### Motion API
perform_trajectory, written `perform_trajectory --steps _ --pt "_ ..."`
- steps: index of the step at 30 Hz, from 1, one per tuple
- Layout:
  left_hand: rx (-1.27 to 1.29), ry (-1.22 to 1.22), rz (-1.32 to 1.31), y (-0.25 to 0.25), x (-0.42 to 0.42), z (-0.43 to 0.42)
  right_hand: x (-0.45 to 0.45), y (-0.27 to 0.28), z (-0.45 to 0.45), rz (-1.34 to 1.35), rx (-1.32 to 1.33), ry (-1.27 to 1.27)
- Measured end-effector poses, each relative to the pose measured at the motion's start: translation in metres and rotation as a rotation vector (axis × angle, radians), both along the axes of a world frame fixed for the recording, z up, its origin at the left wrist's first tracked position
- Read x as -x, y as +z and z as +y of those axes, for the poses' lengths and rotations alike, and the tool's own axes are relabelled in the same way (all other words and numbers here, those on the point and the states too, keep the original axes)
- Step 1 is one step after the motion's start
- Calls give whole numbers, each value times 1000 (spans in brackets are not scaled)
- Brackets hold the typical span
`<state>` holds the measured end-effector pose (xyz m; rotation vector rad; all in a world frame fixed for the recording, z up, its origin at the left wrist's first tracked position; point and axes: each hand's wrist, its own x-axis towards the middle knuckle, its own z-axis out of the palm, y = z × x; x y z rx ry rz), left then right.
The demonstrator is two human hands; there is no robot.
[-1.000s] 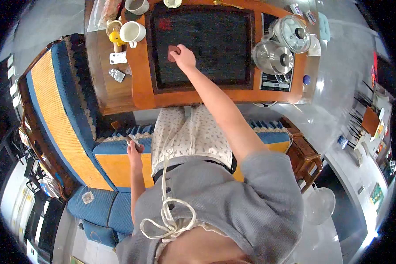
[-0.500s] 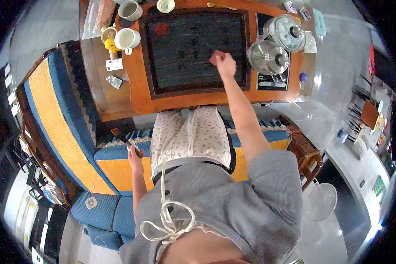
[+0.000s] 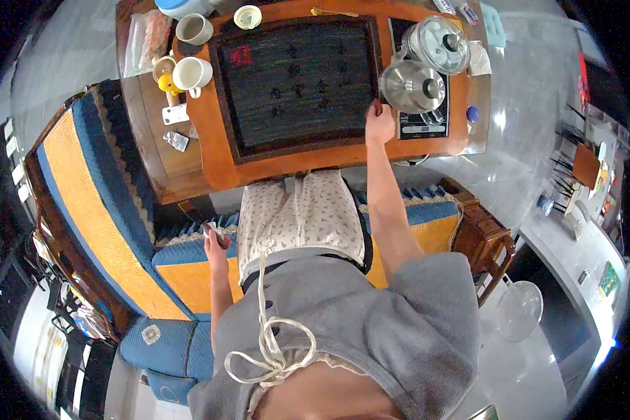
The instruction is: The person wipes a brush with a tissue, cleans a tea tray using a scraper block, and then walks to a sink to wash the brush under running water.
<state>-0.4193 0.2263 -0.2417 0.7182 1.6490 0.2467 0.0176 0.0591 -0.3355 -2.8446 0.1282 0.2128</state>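
Observation:
My right hand [image 3: 380,126] is closed on a small reddish-brown cloth [image 3: 376,106], mostly hidden by the fingers, at the right rim of the black tea tray [image 3: 266,84]. The tray has carved characters and a red seal mark, and is set in an orange-brown wooden table [image 3: 224,171]. Just beyond that hand stands a glass kettle [image 3: 407,87] with a metal-toned lid. Low on the left, beside my lap, my left hand [image 3: 217,245] is wrapped round a dark, slim object [image 3: 208,229] with a brownish far end, perhaps a brush.
A second glass pot [image 3: 430,45] holds pale round things. On the table's left are a white mug [image 3: 192,73], a grey cup [image 3: 194,29], a yellow duck figure [image 3: 166,82] and a plastic bag [image 3: 136,42]. A blue sofa [image 3: 108,196] lies left, a wooden stool [image 3: 479,234] right.
My right hand has moved with the cloth from the tray's left part across to its right rim. My left hand stays low with its object. The view has shifted slightly.

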Motion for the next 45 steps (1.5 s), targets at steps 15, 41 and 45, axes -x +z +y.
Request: perform_trajectory --steps 15,41,45 --pt "2 64 8 2 42 -4 54 -31 265 407 -378 520" --pt "1 -123 -60 1 -3 30 27 -51 -43 132 -123 -473" --pt "8 -155 -56 1 -7 37 0 -50 17 41 -1218 -996"
